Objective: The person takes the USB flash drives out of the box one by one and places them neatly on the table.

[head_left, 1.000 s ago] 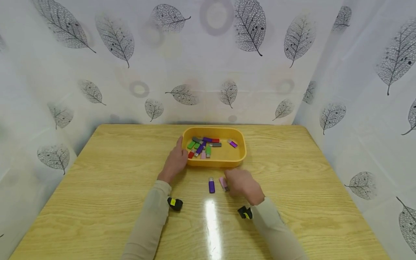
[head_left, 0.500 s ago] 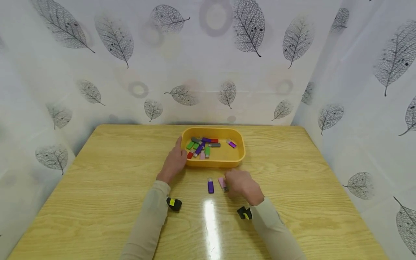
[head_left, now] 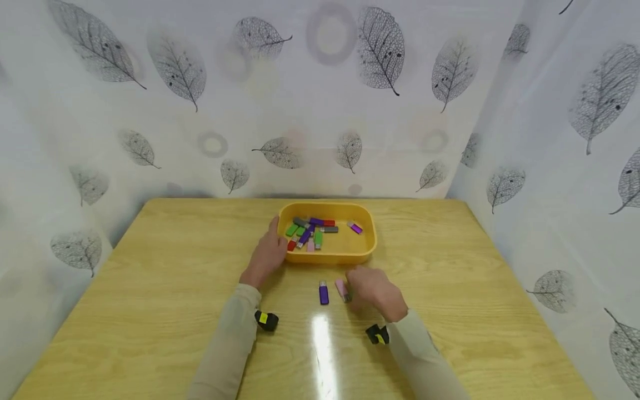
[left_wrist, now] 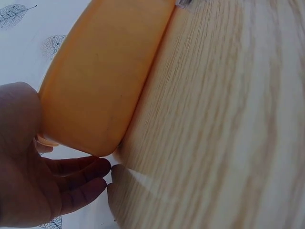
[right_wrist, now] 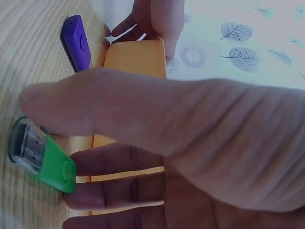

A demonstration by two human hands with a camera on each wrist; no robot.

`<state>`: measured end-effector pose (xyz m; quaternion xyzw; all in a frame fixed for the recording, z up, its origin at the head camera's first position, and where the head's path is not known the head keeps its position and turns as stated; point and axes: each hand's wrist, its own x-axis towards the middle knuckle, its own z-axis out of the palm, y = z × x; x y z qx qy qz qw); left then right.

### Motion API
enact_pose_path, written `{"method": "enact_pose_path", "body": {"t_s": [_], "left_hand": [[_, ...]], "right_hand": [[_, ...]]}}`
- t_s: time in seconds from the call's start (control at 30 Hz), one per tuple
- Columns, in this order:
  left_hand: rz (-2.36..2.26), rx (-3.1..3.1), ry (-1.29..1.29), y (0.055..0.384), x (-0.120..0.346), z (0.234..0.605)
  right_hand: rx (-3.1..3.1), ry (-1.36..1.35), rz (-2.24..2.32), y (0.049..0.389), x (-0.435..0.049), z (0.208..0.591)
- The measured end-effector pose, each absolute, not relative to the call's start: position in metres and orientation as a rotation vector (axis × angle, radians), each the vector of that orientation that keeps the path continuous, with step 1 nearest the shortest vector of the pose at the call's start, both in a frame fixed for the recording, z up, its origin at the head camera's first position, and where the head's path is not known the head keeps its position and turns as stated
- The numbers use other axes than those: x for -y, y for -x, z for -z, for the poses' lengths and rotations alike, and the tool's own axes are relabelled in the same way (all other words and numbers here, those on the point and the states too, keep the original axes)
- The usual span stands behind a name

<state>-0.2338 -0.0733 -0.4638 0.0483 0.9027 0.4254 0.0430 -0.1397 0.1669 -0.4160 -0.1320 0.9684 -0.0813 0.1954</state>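
Note:
The left hand [head_left: 266, 253] grips the left end of a yellow plastic bin [head_left: 330, 259]; in the left wrist view its fingers lie along the bin's end wall. Inside are several USB sticks in green, purple, red, grey and pink, mostly piled at the left. In front of the bin, a purple USB stick [head_left: 324, 293] and a pink USB stick [head_left: 342, 289] lie side by side. The right hand [head_left: 374, 289] is low over the table beside the pink one. Its straight fingers touch the end of a green USB stick [right_wrist: 57, 169], with the thumb just above; the head view hides that stick.
The wooden table [head_left: 190, 300] reaches back to a white curtain [head_left: 310, 100] with leaf prints. Black wrist cameras [head_left: 266, 320] sit on both sleeves. One magenta USB stick [head_left: 355, 228] lies apart at the bin's right.
The head view has tilted up a little, so everything sits slightly lower in it. Both hands, the bin and the USB sticks stay nearly in place.

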Motion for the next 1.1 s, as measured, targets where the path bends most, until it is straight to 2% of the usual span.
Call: {"method": "enact_pose_path", "body": {"t_s": [0.43,0.63,1.1], "left_hand": [[-1.272,-2.746,-0.099,0.222,0.078,0.48],[-1.311,-2.737,-0.093,0.216,0.076,0.481],[-1.344,-2.754,-0.12,0.233,0.072,0.469]], "right_hand": [[-2.642,0.316,0.332,0.132,-0.162,0.428],[-2.719,0.392,0.333,0.129,-0.164,0.429],[-3.049,0.599,0.672,0.169,-0.18,0.408]]}}
